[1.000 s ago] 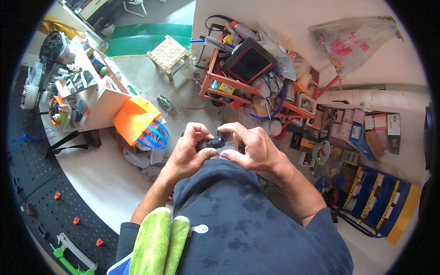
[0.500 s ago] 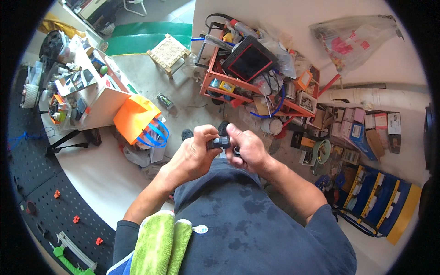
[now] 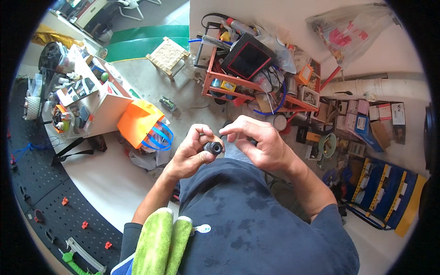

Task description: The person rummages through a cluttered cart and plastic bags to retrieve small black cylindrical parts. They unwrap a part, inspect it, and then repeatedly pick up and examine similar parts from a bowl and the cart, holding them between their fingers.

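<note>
- Right hand has come away from the black cylindrical part since half a second ago, and the part itself has swung round—now you're showing its round end, dark hole in the middle, up toward the camera.
- Your left hand has the part pinched between thumb and bent fingers, thumb on the lower side; it's a firm-looking hold, right at the centre of the frame.
- Over on your right, fingers half curled, thumb standing apart from the index finger, tips just beside the part—whether something small is tucked in that palm, I can't tell from here.
- Progress, then: you've got the part in hand with its end turned into view, and it isn't set down anywhere. I'd judge you're midway through handling it; whether anything is left to fit or loosen doesn't show, since its far end is hidden by your fingers.
- Around you: an orange bag left of centre, a woven stool in the upper middle, and a green towel at the lower left, against your dark shirt. None of those is in either hand.
</note>
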`<state>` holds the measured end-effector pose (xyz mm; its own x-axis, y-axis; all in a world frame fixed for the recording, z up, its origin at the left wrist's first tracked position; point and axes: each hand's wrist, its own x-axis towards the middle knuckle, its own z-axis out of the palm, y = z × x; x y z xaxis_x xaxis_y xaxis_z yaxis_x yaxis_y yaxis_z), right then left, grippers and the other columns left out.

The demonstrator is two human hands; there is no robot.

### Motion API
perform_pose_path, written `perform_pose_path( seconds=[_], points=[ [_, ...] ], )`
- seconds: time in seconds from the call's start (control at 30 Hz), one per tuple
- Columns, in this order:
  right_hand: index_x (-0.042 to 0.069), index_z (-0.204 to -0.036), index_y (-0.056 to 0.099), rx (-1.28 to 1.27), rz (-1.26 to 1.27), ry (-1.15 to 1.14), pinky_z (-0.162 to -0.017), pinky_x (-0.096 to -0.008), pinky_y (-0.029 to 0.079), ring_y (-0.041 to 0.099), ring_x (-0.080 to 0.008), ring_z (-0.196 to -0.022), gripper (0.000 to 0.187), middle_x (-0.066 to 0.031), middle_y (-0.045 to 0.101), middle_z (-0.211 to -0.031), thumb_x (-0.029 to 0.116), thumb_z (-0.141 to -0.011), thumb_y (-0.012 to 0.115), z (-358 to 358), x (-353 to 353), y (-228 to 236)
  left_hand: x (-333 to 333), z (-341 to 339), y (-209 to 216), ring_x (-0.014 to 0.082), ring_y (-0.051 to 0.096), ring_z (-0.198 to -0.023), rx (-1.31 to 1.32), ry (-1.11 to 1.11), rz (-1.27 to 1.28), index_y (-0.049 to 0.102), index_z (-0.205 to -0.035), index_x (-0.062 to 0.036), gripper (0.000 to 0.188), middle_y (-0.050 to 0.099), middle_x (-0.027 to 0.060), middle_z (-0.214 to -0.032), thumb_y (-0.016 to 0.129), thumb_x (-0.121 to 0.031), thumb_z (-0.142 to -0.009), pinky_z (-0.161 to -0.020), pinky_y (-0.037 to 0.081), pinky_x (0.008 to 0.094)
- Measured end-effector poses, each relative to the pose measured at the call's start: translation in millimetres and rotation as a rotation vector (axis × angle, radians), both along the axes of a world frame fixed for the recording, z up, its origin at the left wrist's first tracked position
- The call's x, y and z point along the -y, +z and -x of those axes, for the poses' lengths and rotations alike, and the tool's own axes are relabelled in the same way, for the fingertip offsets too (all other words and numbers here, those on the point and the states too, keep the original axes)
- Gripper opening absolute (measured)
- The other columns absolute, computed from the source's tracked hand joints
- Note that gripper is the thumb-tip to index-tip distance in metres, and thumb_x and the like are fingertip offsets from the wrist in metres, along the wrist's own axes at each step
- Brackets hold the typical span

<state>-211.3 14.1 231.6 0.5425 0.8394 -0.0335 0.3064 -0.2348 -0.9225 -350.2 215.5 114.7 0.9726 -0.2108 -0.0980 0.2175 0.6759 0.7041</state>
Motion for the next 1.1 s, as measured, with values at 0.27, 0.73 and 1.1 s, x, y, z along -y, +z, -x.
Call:
perform_pose_path(
  seconds=[0.27, 0.73, 1.1],
  points=[
    [0.006, -0.125, 0.071, 0.275, 0.05, 0.157, -0.071, -0.0428, 0.058, 0.071, -0.0337, -0.085, 0.05, -0.0141, 0.067, -0.103, 0.005, -0.077, 0.084, 4.7, -10.6, 7.9, -0.7, -3.2, 2.6, 0.0168, 0.059, -0.127, 0.091, 0.003, -0.067, 0.035, -0.144, -0.0052, 0.061, 0.063, 0.0119, -0.13, 0.076, -0.002, -0.099, -0.109, 0.046, 0.0326],
    [-0.001, -0.089, 0.073, -0.055, 0.215, -0.065, -0.059, -0.0412, 0.048, 0.063, -0.0169, -0.06, 0.037, -0.0098, 0.068, -0.067, 0.031, -0.106, 0.066, 17.9, -3.0, -54.1, 15.4, 7.3, 27.7, 0.0124, 0.069, -0.088, 0.178, 0.174, -0.971, 0.039, -0.132, -0.0041, 0.056, 0.072, 0.0112, -0.101, 0.078, 0.006, -0.093, -0.081, 0.058, 0.0302],
    [0.003, -0.109, 0.072, 0.002, 0.083, -0.006, -0.064, -0.0396, 0.054, 0.07, -0.0264, -0.068, 0.022, -0.0129, 0.071, -0.08, 0.017, -0.094, 0.079, 11.1, -2.9, -40.9, 8.0, 6.2, 5.0, 0.0214, 0.072, -0.1, -0.053, 0.095, -0.557, 0.042, -0.133, -0.002, 0.054, 0.074, 0.0185, -0.107, 0.08, -0.002, -0.095, -0.088, 0.057, 0.0334]
  ],
)
